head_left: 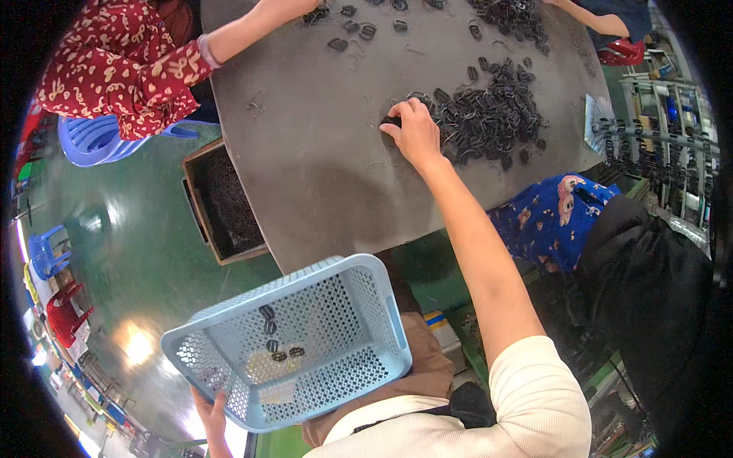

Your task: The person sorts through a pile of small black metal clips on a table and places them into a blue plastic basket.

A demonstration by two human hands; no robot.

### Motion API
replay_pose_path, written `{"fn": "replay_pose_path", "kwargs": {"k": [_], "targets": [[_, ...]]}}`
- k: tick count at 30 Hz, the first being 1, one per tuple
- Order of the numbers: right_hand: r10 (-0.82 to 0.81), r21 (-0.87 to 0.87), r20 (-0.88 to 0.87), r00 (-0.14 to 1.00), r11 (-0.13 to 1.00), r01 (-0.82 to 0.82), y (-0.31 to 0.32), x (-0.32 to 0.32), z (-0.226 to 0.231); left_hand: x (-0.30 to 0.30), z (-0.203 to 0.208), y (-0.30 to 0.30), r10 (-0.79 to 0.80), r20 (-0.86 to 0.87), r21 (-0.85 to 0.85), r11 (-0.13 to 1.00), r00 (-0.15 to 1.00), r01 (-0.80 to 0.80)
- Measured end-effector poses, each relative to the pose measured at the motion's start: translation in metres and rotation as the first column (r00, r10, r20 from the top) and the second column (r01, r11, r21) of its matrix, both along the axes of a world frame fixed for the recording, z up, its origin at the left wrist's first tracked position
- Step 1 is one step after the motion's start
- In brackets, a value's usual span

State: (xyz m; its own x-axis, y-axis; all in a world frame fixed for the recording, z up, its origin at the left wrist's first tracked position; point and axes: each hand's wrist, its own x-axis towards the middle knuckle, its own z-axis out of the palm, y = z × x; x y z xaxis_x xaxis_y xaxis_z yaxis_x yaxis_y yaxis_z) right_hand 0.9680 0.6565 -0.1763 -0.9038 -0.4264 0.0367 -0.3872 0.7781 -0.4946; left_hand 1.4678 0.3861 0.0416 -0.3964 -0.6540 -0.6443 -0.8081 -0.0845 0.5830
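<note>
My right hand (418, 133) reaches over the grey table, its fingers pinched on a small black buckle-like piece (391, 121). Just to its right spreads a heap of the same black pieces (492, 114), with thin metal wire hooks among them. My left hand (212, 414) grips the near left side of a light blue plastic basket (385, 305); the basket hides part of its fingers. Tilted in front of my body, the basket contains several black pieces (272, 346) and a pale paper slip (277, 392).
The table (298, 168) bears more loose black pieces (367, 31) at its far side. Co-workers' arms (248, 32) reach in at the far left and far right. A box of dark bits (221, 202) stands by the left edge, near a blue chair (95, 141). A rack (672, 145) stands right.
</note>
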Motion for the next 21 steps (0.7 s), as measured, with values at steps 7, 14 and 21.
{"fn": "replay_pose_path", "kwargs": {"k": [7, 14, 21], "targets": [[-0.027, -0.482, 0.608, 0.794, 0.782, 0.396, 0.038, -0.037, 0.011, -0.090, -0.020, 0.012, -0.134, -0.123, 0.075, 0.987, 0.983, 0.144], [-0.580, -0.002, 0.325, 0.747, 0.790, 0.614, 0.117, -0.057, 0.013, -0.168, -0.086, 0.043, -0.273, -0.125, 0.045, 0.959, 0.954, 0.280], [-0.220, -0.273, 0.514, 0.829, 0.874, 0.401, 0.047, -0.081, 0.022, -0.201, -0.082, 0.048, -0.292, 0.048, 0.085, 0.954, 0.955, 0.287]]}}
